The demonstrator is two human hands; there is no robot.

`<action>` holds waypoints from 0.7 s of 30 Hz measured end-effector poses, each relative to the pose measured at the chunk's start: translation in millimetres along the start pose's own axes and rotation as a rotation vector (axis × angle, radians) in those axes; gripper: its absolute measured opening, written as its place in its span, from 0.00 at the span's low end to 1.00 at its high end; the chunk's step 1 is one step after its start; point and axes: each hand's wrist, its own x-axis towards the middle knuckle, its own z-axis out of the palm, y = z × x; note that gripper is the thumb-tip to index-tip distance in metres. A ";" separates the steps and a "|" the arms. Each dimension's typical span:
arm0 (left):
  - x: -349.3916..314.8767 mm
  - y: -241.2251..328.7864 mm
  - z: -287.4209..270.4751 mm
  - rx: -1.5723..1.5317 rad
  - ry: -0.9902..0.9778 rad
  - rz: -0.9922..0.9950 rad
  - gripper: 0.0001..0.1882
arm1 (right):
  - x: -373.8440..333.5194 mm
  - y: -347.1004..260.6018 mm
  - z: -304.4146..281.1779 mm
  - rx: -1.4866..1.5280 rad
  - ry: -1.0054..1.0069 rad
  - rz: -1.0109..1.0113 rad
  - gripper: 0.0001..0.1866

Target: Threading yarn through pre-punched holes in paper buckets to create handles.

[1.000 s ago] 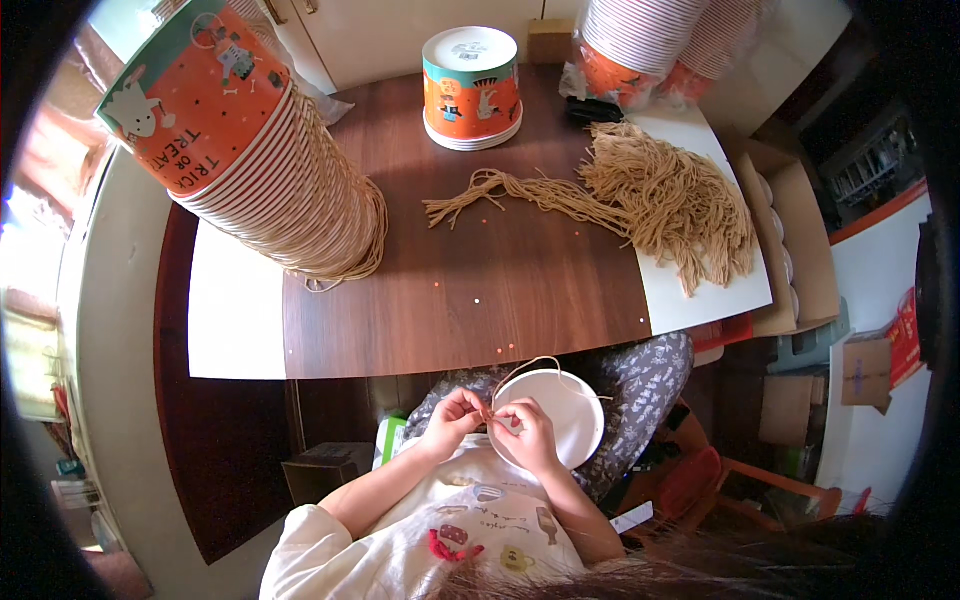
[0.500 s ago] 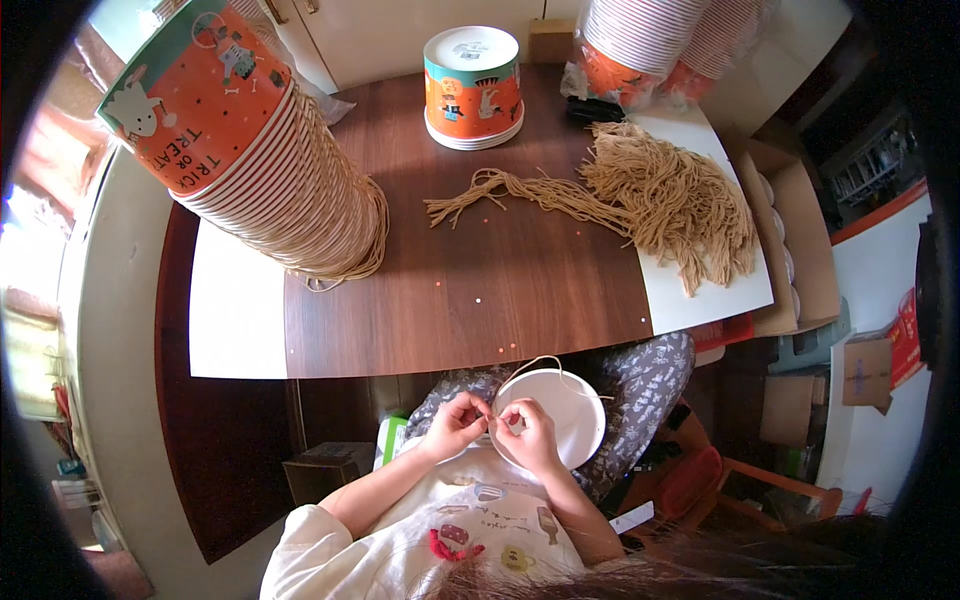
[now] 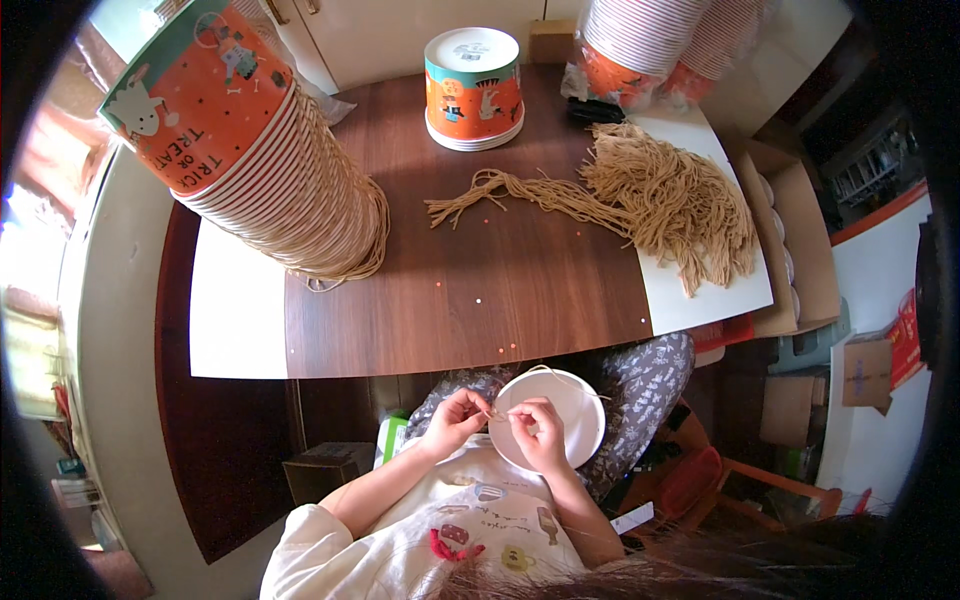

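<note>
A round paper bucket (image 3: 577,420) rests in my lap, its white inside facing up. A thin tan cord (image 3: 565,377) runs along its far rim and ends past the right side. At the bucket's left rim, my left hand (image 3: 453,427) pinches the cord between thumb and finger. Just right of it, over the bucket's opening, my right hand (image 3: 538,435) also has its fingertips closed on the cord. A small loop of cord seems to lie between the fingertips; its exact form is too small to make out.
A tall leaning stack of orange buckets (image 3: 225,120) with cords stands left on the table (image 3: 400,320). A short upside-down stack (image 3: 473,100) sits at the back. Tan cords (image 3: 670,200) lie heaped right, near bagged buckets (image 3: 640,40) and a cardboard box (image 3: 800,235).
My right hand has shifted slightly right, away from the left. The cord's arch above the bucket has dropped toward the far rim. My left hand has barely moved.
</note>
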 end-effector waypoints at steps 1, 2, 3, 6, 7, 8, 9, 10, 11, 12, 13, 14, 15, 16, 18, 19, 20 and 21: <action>0.1 0.4 0.1 -0.007 0.000 -0.004 0.05 | -0.1 -0.5 -0.2 -0.047 -0.011 -0.056 0.05; 0.0 0.5 0.2 -0.013 0.001 -0.008 0.05 | -0.1 -1.8 0.3 -0.046 -0.011 -0.056 0.05; -0.4 0.4 0.3 -0.013 0.001 -0.008 0.05 | 0.1 -4.0 1.4 -0.093 -0.026 -0.045 0.06; -0.4 -0.9 -0.5 -0.019 0.006 -0.011 0.05 | -0.9 -2.4 3.6 -0.178 -0.039 -0.046 0.08; -0.3 -1.7 -1.0 -0.036 0.006 -0.018 0.05 | -1.3 0.0 4.4 -0.213 -0.039 -0.055 0.09; -0.1 -2.1 -1.2 -0.052 0.006 -0.025 0.06 | -1.6 2.4 5.7 -0.213 -0.038 -0.055 0.09; 0.2 -2.1 -1.0 -0.052 0.006 -0.026 0.06 | -1.7 4.7 7.4 -0.241 -0.029 -0.087 0.09; 0.2 -0.7 0.1 -0.052 0.003 -0.018 0.06 | -1.7 5.2 9.0 -0.269 -0.022 -0.119 0.09; 0.3 0.1 0.6 -0.052 0.001 -0.011 0.05 | -1.7 5.2 10.1 -0.269 -0.022 -0.119 0.09; 0.3 0.2 0.4 -0.052 0.001 -0.011 0.05 | -1.3 4.7 11.2 -0.296 -0.023 -0.139 0.08; 0.1 0.2 -0.3 -0.070 -0.004 -0.016 0.05 | -0.6 4.0 12.0 -0.323 -0.026 -0.159 0.08; 0.1 0.1 -0.8 -0.087 -0.009 -0.021 0.06 | 0.0 2.5 12.0 -0.323 -0.026 -0.159 0.08; 0.3 -0.7 -1.3 -0.087 -0.009 -0.021 0.06 | 0.4 0.1 11.6 -0.247 -0.037 -0.112 0.08; 0.4 -2.0 -1.6 -0.057 -0.013 -0.011 0.06 | 0.5 -1.3 11.3 -0.170 -0.047 -0.064 0.08; -0.1 -3.4 -1.2 -0.027 -0.017 0.000 0.06 | 0.3 -1.2 11.3 -0.104 -0.050 -0.021 0.08; -0.6 -3.4 -0.3 0.009 -0.024 0.006 0.06 | 0.1 -1.2 11.1 -0.039 -0.051 0.022 0.08; -0.8 -3.3 0.5 0.045 -0.031 0.013 0.05 | -0.5 -1.0 10.8 -0.039 -0.051 0.022 0.08; -0.6 -3.4 1.3 0.045 -0.032 0.013 0.05 | -1.4 -0.6 10.3 -0.084 -0.033 0.004 0.09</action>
